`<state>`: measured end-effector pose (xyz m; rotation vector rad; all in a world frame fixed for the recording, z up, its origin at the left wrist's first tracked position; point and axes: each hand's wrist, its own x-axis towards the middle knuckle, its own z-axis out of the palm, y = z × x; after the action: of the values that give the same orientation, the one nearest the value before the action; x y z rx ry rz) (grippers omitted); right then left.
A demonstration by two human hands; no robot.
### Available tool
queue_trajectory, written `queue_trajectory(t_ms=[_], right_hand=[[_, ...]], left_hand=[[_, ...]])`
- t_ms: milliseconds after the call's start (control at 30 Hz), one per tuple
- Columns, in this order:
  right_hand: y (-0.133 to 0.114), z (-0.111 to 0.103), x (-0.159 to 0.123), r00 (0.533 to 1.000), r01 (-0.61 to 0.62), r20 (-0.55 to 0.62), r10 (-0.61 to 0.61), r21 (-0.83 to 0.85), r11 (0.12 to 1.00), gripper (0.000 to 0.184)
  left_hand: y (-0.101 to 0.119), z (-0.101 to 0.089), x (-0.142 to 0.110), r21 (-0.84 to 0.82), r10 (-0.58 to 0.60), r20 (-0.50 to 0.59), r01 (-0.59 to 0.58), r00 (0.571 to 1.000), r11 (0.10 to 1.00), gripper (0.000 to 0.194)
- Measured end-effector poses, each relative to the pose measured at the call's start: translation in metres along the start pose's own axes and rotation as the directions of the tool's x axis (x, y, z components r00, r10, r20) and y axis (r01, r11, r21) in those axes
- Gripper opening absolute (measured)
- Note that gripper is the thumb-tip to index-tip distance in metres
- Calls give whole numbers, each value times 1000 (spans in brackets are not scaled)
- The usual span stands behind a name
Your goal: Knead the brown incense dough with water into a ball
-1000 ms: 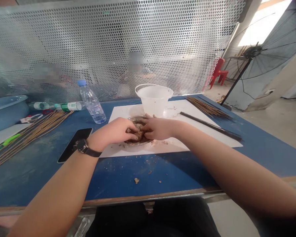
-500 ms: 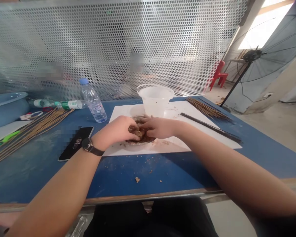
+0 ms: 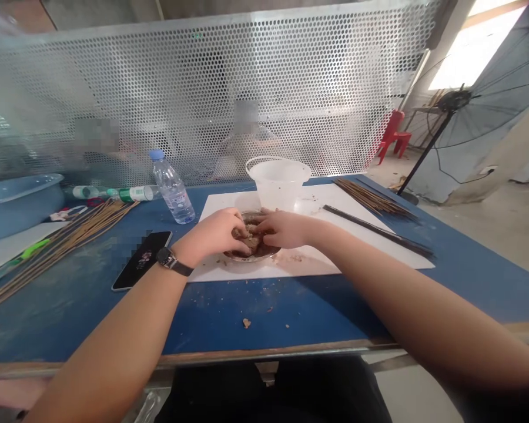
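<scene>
Being pressed between both hands, a lump of brown paste (image 3: 252,234) is held down inside a shallow round bowl (image 3: 251,257), the rim of which is partly covered by the fingers. The left hand (image 3: 214,232) and the right hand (image 3: 284,229) are brought close together, neither spread, with their fingers curled down and pinched onto the paste. A black wristwatch (image 3: 170,261) is worn on the left wrist.

The bowl is set on a white sheet (image 3: 229,202), which is laid on a blue table (image 3: 92,311). Crumbs of paste (image 3: 245,323) are scattered on the table in front of the sheet, and smears are left on the sheet beside the bowl. Just behind the bowl, a translucent white pail (image 3: 277,188) with a thin handle is stood. To the right, a bundle of dark sticks (image 3: 379,232) is laid across the sheet, and a bundle of brown sticks (image 3: 372,198) is placed beyond it. To the left are placed a smartphone (image 3: 141,261), an upright water bottle (image 3: 171,191), a long bundle of brown sticks (image 3: 70,238) and a pale blue basin (image 3: 13,205). Two blurred people (image 3: 247,135) are seen through a perforated metal screen (image 3: 203,76).
</scene>
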<state>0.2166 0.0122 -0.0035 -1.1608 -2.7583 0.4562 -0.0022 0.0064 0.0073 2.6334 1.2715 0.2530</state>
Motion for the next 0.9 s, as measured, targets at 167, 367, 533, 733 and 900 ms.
queue_trajectory(t_ms=[167, 367, 533, 733, 900], right_hand=[[-1, -6, -5, 999, 30, -24, -29, 38, 999, 21], [-9, -4, -4, 1000, 12, 6, -12, 129, 992, 21], [-16, -5, -5, 998, -56, -21, 65, 297, 953, 25], [-25, -6, -9, 993, -77, 103, 51, 267, 960, 29], [-27, -3, -8, 991, -105, 101, 87, 192, 976, 19]], left_hand=[[-6, -2, 1, -5, 39, -53, -39, 998, 999, 48], [-4, -1, -1, -5, 68, -14, -68, 998, 998, 30], [2, -3, -4, -48, 88, 31, -87, 996, 995, 27], [2, -12, -9, -78, 23, 121, -14, 992, 997, 38], [-2, -20, -9, -83, 62, 134, -51, 989, 995, 34]])
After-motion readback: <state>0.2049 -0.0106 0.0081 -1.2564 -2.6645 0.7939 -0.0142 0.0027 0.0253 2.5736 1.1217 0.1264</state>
